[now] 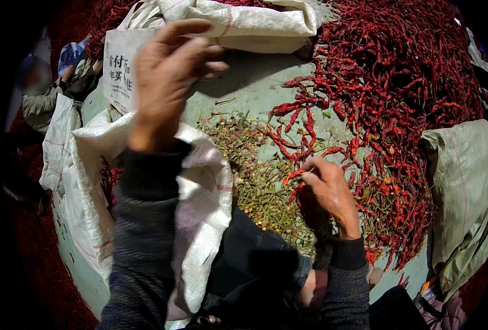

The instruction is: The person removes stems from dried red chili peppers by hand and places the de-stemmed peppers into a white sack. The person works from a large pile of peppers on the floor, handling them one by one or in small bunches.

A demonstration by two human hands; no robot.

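Note:
My right hand [330,192] pinches a bright red dried chili pepper [292,176] between thumb and fingertips, low over scattered stems. Other loose dried chilies [283,142] lie just beyond it. Blurred by motion, my left hand [169,70] is raised above a white woven sack [211,165], its fingers half bent and apart, and I see nothing in it. The sack's mouth gapes below my left forearm, and some dark red chilies [114,177] show inside. A heap of cut chili stems [264,202], mixed with seeds, spreads between the sack and my right hand.
A large pile of dried chilies [392,74] covers the right side of the pale green floor sheet [244,74]. A rolled white sack [260,20] and a printed bag [118,45] stand ahead. Another sack [462,185] lies right. Another person [42,99] sits far left.

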